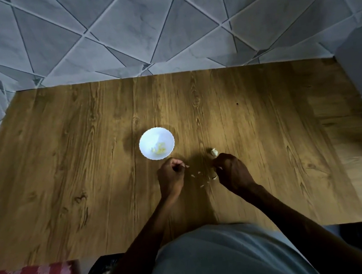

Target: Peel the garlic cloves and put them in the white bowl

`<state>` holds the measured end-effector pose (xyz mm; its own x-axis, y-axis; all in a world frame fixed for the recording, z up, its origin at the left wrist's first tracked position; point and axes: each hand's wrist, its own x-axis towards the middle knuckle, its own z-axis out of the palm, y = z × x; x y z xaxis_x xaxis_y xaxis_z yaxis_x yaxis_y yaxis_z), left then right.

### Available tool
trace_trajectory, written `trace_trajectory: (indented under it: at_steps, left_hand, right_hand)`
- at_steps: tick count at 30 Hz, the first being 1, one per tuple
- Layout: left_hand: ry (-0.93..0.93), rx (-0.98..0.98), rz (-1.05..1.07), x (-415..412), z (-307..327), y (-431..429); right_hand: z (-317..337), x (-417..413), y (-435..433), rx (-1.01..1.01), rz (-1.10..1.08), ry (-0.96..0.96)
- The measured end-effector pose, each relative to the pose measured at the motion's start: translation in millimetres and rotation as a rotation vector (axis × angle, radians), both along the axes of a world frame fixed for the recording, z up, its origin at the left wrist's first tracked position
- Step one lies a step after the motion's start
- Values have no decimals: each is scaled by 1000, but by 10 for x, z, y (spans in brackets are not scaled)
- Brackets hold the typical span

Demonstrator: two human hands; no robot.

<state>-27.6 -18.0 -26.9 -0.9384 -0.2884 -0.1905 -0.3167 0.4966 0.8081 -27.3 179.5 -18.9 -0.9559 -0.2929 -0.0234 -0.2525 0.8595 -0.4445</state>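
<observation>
The wooden counter (88, 172) carries everything, lit in the middle and dim at the edges. The left hand (170, 177) hangs just near of the bowl, fingers curled, pinching a pale sliver (187, 166) too small to call clove or skin. The right hand (233, 171) is clenched low over the counter, and I cannot tell if it grasps anything. The white bowl (145, 139) sits just far-left of the hands, with a few yellowish peeled cloves (160, 150) inside. A garlic head (214, 152) lies at the far edge of the right hand, and a smaller garlic piece (214, 177) lies by its fingers. Skin scraps (200, 175) litter the counter between the hands. In this light, scraps could pass for cloves and end up in the bowl, and a slippery peeled clove could squirt from a pinch onto the floor.
</observation>
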Motion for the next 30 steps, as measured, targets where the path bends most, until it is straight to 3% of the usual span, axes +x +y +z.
trace_trajectory:
  at_steps: [6,9,15,20,23,30]
  left_hand:
    - [-69,-11,55,160,-14,-128]
    - [-82,39,59,226,-34,-192]
    - [-86,313,60,365,-100,-225]
    - [-83,406,69,442,-124,-189]
    - [-78,442,64,448,-94,-147]
    - [-82,449,45,409,-65,-128]
  right_hand:
    - [-68,91,-402,24,418,95]
    - [-123,106,-456,57,495,118]
    - [-121,306,27,32,476,147]
    - [-58,192,139,80,17,76]
    - [-110,155,41,98,-129,31]
    - [-134,444,-301,107,95,-42]
